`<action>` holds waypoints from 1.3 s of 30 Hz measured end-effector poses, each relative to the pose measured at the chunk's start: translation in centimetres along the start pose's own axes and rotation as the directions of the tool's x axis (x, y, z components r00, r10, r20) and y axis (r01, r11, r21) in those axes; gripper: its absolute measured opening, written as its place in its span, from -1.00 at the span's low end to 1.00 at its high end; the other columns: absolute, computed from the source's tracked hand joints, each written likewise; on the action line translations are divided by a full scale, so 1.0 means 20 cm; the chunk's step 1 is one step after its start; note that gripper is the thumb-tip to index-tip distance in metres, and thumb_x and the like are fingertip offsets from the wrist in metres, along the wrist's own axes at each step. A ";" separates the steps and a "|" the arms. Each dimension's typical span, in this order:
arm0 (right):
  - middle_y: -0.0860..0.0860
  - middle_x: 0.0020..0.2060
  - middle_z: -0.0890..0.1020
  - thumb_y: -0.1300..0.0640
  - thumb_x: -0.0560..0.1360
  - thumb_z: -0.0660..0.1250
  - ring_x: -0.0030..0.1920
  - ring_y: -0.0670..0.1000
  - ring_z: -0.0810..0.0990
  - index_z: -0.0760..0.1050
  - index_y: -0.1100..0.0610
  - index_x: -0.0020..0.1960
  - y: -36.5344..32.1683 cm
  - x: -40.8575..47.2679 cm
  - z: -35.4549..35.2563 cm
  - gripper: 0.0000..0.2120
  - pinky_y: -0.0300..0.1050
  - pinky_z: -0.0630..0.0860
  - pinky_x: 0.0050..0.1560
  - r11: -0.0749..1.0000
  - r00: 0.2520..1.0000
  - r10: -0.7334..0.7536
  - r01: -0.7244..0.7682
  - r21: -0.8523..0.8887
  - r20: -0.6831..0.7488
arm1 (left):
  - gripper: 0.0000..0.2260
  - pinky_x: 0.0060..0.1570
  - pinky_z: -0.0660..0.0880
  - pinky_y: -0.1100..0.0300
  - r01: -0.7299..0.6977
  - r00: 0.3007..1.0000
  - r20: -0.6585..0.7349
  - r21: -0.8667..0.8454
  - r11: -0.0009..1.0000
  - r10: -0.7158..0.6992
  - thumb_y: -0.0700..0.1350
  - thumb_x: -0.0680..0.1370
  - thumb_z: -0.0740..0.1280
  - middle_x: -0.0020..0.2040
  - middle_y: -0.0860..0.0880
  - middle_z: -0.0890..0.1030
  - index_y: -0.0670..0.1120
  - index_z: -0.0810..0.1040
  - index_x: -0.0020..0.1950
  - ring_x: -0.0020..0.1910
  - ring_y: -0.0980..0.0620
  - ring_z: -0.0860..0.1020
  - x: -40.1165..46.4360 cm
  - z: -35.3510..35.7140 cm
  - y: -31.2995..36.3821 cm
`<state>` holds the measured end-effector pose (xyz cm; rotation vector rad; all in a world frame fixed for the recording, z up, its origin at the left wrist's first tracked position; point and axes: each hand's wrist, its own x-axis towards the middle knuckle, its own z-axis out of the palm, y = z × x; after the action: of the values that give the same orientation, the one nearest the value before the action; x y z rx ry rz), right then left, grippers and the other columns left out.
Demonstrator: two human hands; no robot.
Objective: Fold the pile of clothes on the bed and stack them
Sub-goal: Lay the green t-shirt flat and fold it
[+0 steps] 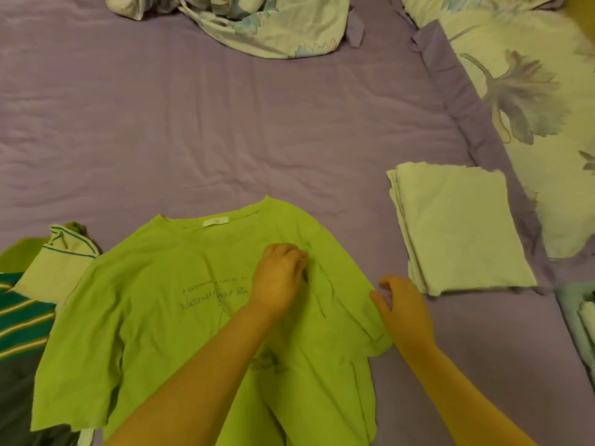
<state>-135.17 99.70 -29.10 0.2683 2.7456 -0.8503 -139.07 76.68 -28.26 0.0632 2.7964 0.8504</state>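
Observation:
A lime-green t-shirt with dark lettering lies spread face up on the purple sheet, collar away from me. My left hand rests on the shirt's chest near the right shoulder, fingers curled and pinching the fabric, with creases running from them. My right hand is at the edge of the shirt's right sleeve, fingers curled, thumb on the hem. A folded white garment lies to the right of the shirt. Unfolded clothes lie at the left: a green striped piece and a white piece with green trim.
A crumpled floral duvet lies at the far edge of the bed. A floral pillow with a purple border runs along the right side. A pale green folded item shows at the right edge. A dark garment lies at the lower left.

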 end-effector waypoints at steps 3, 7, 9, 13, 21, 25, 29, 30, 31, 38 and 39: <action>0.18 -0.05 0.54 0.16 0.41 0.48 -0.02 0.18 0.51 0.50 0.29 0.05 0.09 -0.09 0.03 -0.70 0.07 0.46 -0.03 0.998 0.995 -0.069 0.069 -0.003 -0.067 | -0.72 0.26 0.24 0.20 -0.115 0.991 0.082 0.142 0.983 0.104 -0.13 0.63 0.17 0.31 -0.02 0.49 -0.03 0.51 0.32 0.30 -0.07 0.34 0.21 0.04 0.05; 0.10 -0.15 0.59 0.12 0.44 0.45 -0.13 0.15 0.55 0.57 0.19 -0.01 0.16 -0.20 0.04 -0.81 0.04 0.50 -0.17 0.999 0.986 -0.027 0.032 0.025 -0.163 | -0.70 0.30 0.23 0.15 -0.194 0.968 0.210 0.285 0.939 0.136 -0.10 0.63 0.18 0.36 -0.03 0.43 0.05 0.51 0.33 0.34 -0.09 0.32 0.36 0.10 0.04; 0.04 -0.21 0.61 0.07 0.41 0.48 -0.18 0.11 0.55 0.60 0.13 -0.07 0.16 -0.26 0.08 -0.83 0.05 0.50 -0.21 0.993 0.987 -0.116 0.113 -0.026 -0.113 | -0.70 0.31 0.16 0.19 -0.211 0.951 0.284 0.312 0.926 0.121 -0.05 0.62 0.21 0.39 -0.06 0.41 0.06 0.51 0.33 0.37 -0.07 0.31 0.37 0.12 0.03; 0.06 -0.17 0.62 0.15 0.37 0.52 -0.19 0.08 0.57 0.64 0.15 -0.11 0.16 -0.29 0.11 -0.86 0.01 0.52 -0.20 0.994 0.992 -0.099 0.102 0.029 -0.074 | -0.71 0.30 0.13 0.21 -0.163 0.951 0.300 0.257 0.953 0.082 -0.07 0.58 0.28 0.40 -0.11 0.38 0.03 0.54 0.31 0.36 -0.09 0.33 0.36 0.14 0.02; -0.15 -0.25 0.57 0.16 0.57 0.27 -0.26 -0.21 0.51 0.46 -0.07 -0.12 0.07 -0.06 -0.26 -0.85 -0.47 0.39 -0.25 0.872 0.966 0.125 0.002 0.489 -0.227 | -0.70 0.37 0.21 0.17 -0.294 0.897 0.314 -0.107 0.950 0.313 0.04 0.51 0.39 0.32 -0.02 0.53 0.03 0.60 0.23 0.37 -0.01 0.40 0.37 0.03 0.24; -0.08 -0.23 0.57 0.15 0.55 0.31 -0.20 -0.11 0.51 0.49 0.07 -0.07 0.06 0.09 -0.42 -0.97 -0.45 0.39 -0.19 0.853 0.982 0.089 0.010 0.522 -0.164 | -0.56 0.46 0.01 -0.08 -0.276 0.865 0.414 -0.081 0.958 0.284 0.15 0.50 0.35 0.38 0.12 0.45 0.16 0.44 0.37 0.47 0.04 0.22 0.42 0.04 0.47; -0.24 -0.22 0.55 0.22 0.56 0.27 -0.16 -0.21 0.53 0.48 -0.05 -0.11 0.07 0.19 -0.48 -0.82 -0.54 0.36 -0.16 0.871 0.985 0.056 0.032 0.491 -0.165 | -0.72 0.35 0.28 -0.04 -0.281 0.836 0.449 -0.141 0.949 0.314 0.03 0.51 0.39 0.17 -0.01 0.61 0.00 0.60 0.20 0.26 -0.01 0.46 0.54 0.05 0.63; -0.23 -0.22 0.55 0.22 0.56 0.27 -0.15 -0.17 0.55 0.48 -0.06 -0.11 0.08 0.21 -0.49 -0.81 -0.44 0.41 -0.10 0.869 0.980 0.069 0.032 0.494 -0.186 | -0.77 0.23 0.39 -0.01 -0.248 0.834 0.456 -0.193 0.949 0.311 -0.03 0.52 0.40 0.06 -0.07 0.65 -0.10 0.63 0.11 0.11 -0.03 0.54 0.56 0.05 0.66; -0.19 -0.21 0.56 0.22 0.56 0.27 -0.13 -0.07 0.57 0.47 -0.05 -0.09 0.09 0.24 -0.50 -0.83 -0.30 0.46 -0.06 0.859 0.975 0.093 0.025 0.511 -0.204 | -0.80 0.14 0.45 0.03 -0.203 0.837 0.456 -0.254 0.946 0.302 -0.07 0.53 0.39 -0.03 -0.11 0.64 -0.18 0.63 0.05 -0.03 -0.05 0.54 0.58 0.06 0.67; -0.09 -0.27 0.48 0.26 0.46 0.41 -0.32 -0.22 0.50 0.32 0.06 0.24 0.07 0.30 -0.37 -0.56 -0.48 0.40 -0.30 0.867 0.986 0.112 -0.038 0.497 -0.120 | -0.85 -0.31 0.30 0.48 -0.169 0.882 0.377 -0.309 0.936 0.283 -0.12 0.59 0.30 -0.28 0.14 0.45 -0.20 0.56 0.02 -0.32 0.22 0.37 0.65 0.12 0.69; -0.06 -0.32 0.44 0.31 0.48 0.35 -0.37 -0.22 0.47 0.37 0.14 0.20 0.08 0.30 -0.36 -0.67 -0.44 0.39 -0.33 0.875 0.977 0.128 -0.029 0.483 -0.173 | -0.86 -0.31 0.30 0.46 -0.173 0.889 0.365 -0.291 0.941 0.276 -0.11 0.60 0.29 -0.29 0.17 0.44 -0.18 0.56 0.01 -0.32 0.21 0.38 0.65 0.13 0.69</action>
<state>-141.79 105.77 -25.95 0.5834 2.6277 -1.5532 -151.52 90.99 -25.30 0.4774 2.3055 1.0972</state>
